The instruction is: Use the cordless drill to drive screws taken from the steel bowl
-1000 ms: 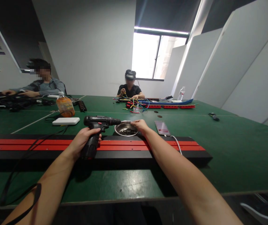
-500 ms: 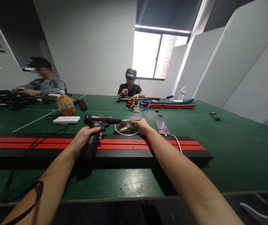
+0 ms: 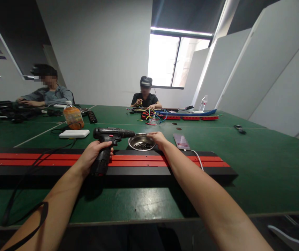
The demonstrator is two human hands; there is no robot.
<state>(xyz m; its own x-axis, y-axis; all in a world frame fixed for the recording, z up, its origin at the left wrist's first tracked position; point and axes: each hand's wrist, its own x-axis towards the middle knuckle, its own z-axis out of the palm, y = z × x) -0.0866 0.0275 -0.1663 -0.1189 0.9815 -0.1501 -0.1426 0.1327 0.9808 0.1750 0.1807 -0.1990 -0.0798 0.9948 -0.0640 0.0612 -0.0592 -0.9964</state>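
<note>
My left hand [image 3: 97, 153] is wrapped round the grip of a black cordless drill [image 3: 103, 165], its nose pointing right. The drill's tip reaches over the left rim of a metal bowl [image 3: 142, 149] holding many small dark screws [image 3: 143, 145]. At the bowl's upper right, my right hand [image 3: 159, 139] has its fingers pinched together just off the drill's tip. Whatever sits in that pinch is too small to make out. Below both hands lies a long black bar with red strips [image 3: 136, 161], small screw heads or holes dotted along it.
On the green table [image 3: 243, 153] stand an orange drink bottle [image 3: 73, 116], a white power bank [image 3: 74, 134] and a phone [image 3: 181, 142] with a white cable. A black cable crosses the bar's left part. Two people sit opposite, one beside coloured wires [image 3: 154, 116].
My hands, the drill and the bowl stay almost where they were. The drill has shifted very slightly. Across the table, the left person's hands have moved a little.
</note>
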